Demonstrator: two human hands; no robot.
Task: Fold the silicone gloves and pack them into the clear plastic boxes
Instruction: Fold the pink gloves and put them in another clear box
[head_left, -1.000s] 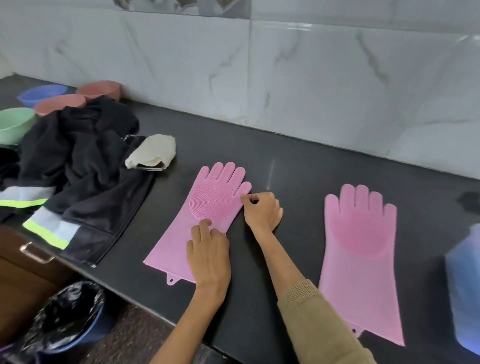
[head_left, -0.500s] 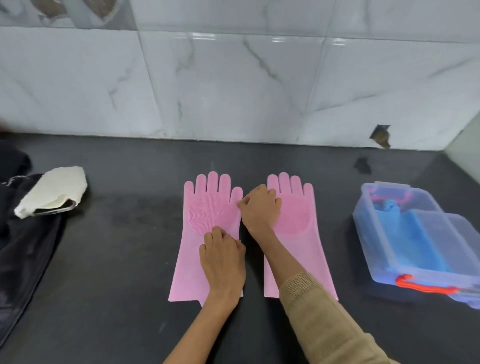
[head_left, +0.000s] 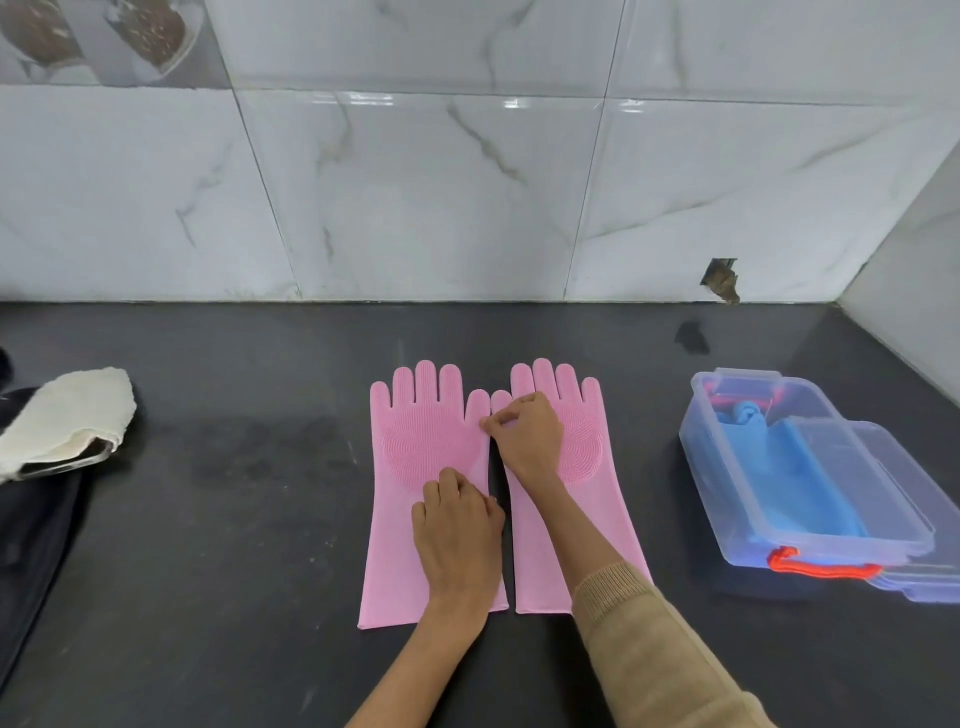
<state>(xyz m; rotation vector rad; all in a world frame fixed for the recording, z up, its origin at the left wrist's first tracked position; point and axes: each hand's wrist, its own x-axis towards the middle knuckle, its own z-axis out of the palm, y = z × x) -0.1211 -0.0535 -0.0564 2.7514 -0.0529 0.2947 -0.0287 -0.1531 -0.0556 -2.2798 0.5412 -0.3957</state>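
Note:
Two pink silicone gloves lie flat, side by side, on the dark counter (head_left: 234, 545), bristled palms up and fingers toward the wall. My left hand (head_left: 457, 535) rests on the left pink glove (head_left: 415, 441) below its palm, fingers curled at its inner edge. Reaching across the right pink glove (head_left: 584, 447), my right hand (head_left: 527, 436) pinches the left glove's thumb edge. To the right stands a clear plastic box (head_left: 698, 452) holding a folded blue glove (head_left: 789, 483).
The box has a red handle (head_left: 821, 566), and a clear lid (head_left: 883, 483) lies askew over it. A cream cloth (head_left: 67, 410) and a dark garment (head_left: 31, 545) sit at the left. Tiled walls close off the back and right.
One second ago the gloves lay far apart; now they lie next to each other and the view has swung right, bringing the box into sight. The hands have barely shifted in the last half second.

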